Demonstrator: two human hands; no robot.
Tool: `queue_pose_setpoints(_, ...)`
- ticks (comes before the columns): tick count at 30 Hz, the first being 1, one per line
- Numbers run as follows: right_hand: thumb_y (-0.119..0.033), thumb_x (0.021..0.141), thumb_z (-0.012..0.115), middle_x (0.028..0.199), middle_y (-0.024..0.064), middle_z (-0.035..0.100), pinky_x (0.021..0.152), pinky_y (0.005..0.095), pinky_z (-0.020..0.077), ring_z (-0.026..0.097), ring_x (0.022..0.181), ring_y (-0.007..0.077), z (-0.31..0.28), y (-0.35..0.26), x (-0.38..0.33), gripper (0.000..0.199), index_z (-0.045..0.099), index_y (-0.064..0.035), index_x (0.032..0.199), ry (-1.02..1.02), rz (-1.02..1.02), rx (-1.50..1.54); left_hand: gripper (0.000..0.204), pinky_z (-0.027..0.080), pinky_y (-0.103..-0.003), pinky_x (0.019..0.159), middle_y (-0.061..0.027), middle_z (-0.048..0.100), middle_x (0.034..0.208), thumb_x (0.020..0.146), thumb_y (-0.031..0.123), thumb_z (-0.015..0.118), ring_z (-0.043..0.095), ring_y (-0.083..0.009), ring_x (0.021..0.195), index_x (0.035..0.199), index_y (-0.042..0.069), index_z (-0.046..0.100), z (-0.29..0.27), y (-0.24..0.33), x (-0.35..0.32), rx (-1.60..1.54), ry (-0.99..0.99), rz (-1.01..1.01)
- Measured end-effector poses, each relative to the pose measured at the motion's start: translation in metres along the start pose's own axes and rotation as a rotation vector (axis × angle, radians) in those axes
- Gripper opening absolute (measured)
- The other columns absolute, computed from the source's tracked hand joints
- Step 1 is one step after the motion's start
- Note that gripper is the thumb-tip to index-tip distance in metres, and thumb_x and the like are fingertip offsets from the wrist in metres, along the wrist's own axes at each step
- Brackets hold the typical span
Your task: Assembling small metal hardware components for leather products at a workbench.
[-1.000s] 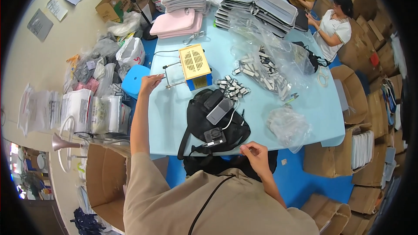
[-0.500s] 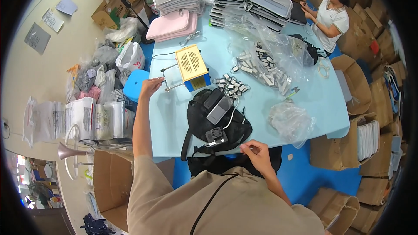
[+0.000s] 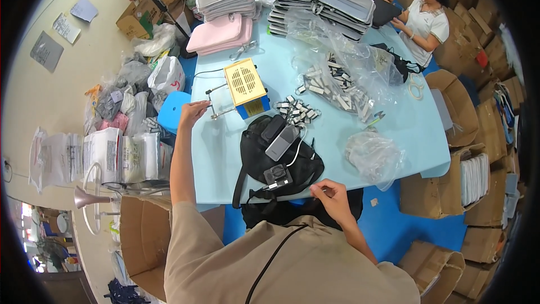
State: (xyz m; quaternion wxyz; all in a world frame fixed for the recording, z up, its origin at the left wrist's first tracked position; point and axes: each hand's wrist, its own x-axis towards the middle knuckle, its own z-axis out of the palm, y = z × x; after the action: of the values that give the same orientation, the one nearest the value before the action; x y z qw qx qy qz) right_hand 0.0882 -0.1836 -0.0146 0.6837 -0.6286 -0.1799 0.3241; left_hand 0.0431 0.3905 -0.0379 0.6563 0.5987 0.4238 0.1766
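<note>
My left hand (image 3: 193, 115) is at the table's left side, its fingers pinched together beside the metal rod frame (image 3: 212, 104). That frame sticks out from a small yellow and blue box-shaped machine (image 3: 243, 87) with a slotted top. Whatever the fingertips hold is too small to make out. My right hand (image 3: 332, 196) is closed in a pinch at the table's near edge; its contents, if any, cannot be told. Between the hands lies a black bag (image 3: 309, 163), bearing a grey power bank (image 3: 282, 143) with a white cable and a small black fan-like device (image 3: 277, 175).
Small white-and-black pieces (image 3: 298, 110) lie right of the machine, with more on clear plastic (image 3: 337, 84). Stacks of grey cases (image 3: 320, 0) and pink cases (image 3: 219, 35) stand at the back. Two people sit far right. Cardboard boxes (image 3: 430, 267) flank the table (image 3: 416, 146).
My hands keep nearly the same pose and place. At the far right, the person in white now has hands on a dark flat case, raised from where it lay.
</note>
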Motion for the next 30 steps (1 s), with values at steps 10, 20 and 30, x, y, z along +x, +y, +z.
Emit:
queue_pose_setpoints(10,-0.01,0.097,0.071,0.084,0.0042,0.071,0.068,0.0217,0.0502,0.065,0.078,0.0081,0.0,-0.01,0.0,0.013,0.071,0.0021,0.094,-0.006,-0.011,-0.081,0.026,0.054,-0.016,0.069,-0.0086,0.074,0.093,0.082,0.0,0.082,0.065,-0.0102,0.076,0.105,-0.009,0.074,-0.001,-0.002,0.0,-0.073,-0.023,0.009)
queue_pose_setpoints(20,-0.01,0.096,0.072,0.084,0.005,0.071,0.071,0.0224,0.052,0.066,0.079,0.0088,-0.002,-0.006,-0.003,0.013,0.071,0.0031,0.093,0.002,-0.019,-0.068,0.027,0.055,-0.017,0.067,-0.0101,0.074,0.091,0.082,-0.001,0.081,0.066,-0.0116,0.075,0.106,-0.011,0.073,-0.003,-0.006,0.004,-0.085,-0.032,-0.006)
queue_pose_setpoints(30,-0.009,0.096,0.072,0.084,0.0054,0.071,0.071,0.0225,0.0525,0.066,0.079,0.0091,-0.002,-0.008,-0.004,0.013,0.072,0.0033,0.093,-0.003,-0.025,-0.063,0.028,0.056,-0.017,0.069,-0.0112,0.075,0.095,0.083,0.002,0.082,0.068,-0.0133,0.079,0.108,-0.009,0.074,-0.008,-0.01,0.009,-0.097,-0.077,-0.027)
